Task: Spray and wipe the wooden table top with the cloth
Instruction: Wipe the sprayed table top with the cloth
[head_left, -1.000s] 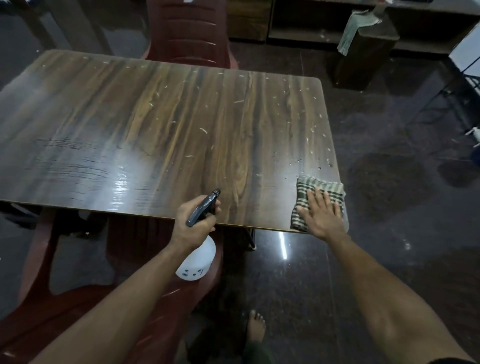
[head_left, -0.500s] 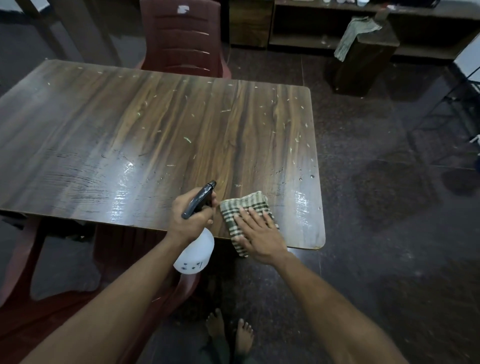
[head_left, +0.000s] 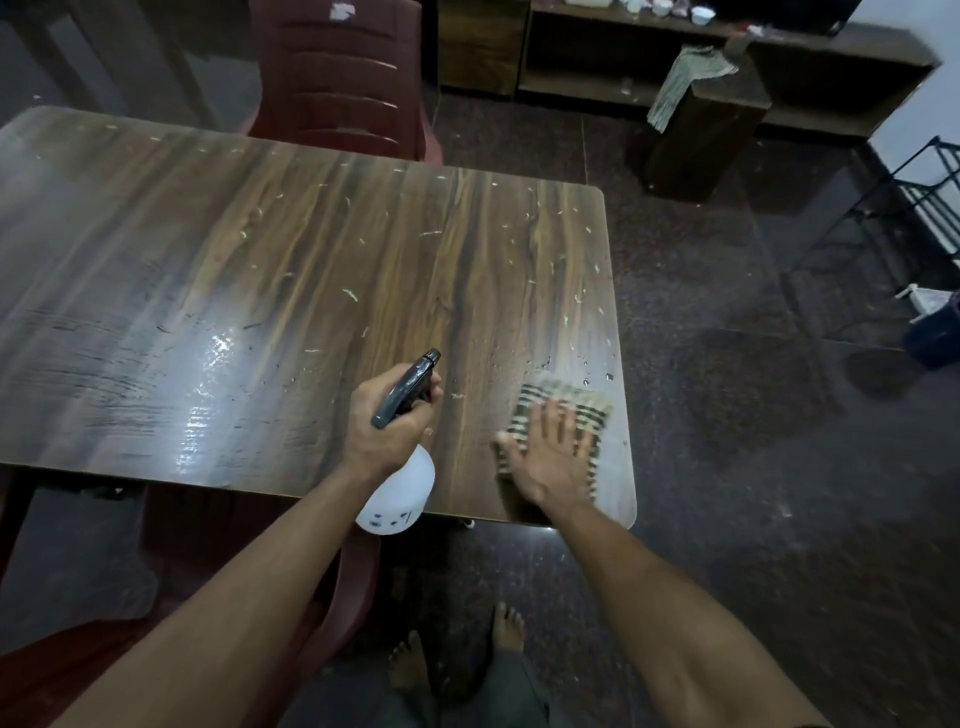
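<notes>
There was one wooden table (head_left: 260, 291), one spray bottle (head_left: 397, 493), two checked cloths (head_left: 561, 402) (head_left: 685, 78), two red plastic chairs (head_left: 337, 78) (head_left: 156, 597), two hands (head_left: 387, 415) (head_left: 550, 457) and two bare feet (head_left: 410, 670) (head_left: 506, 629).

No legible text, brand, number or sign in the head view. The white spray bottle (head_left: 397, 493) carries a few small dark marks near its base, too small and blurred to read as characters. The red plastic chair (head_left: 337, 78) behind the table has a pale patch at the top of its backrest; no lettering resolves on it.
</notes>
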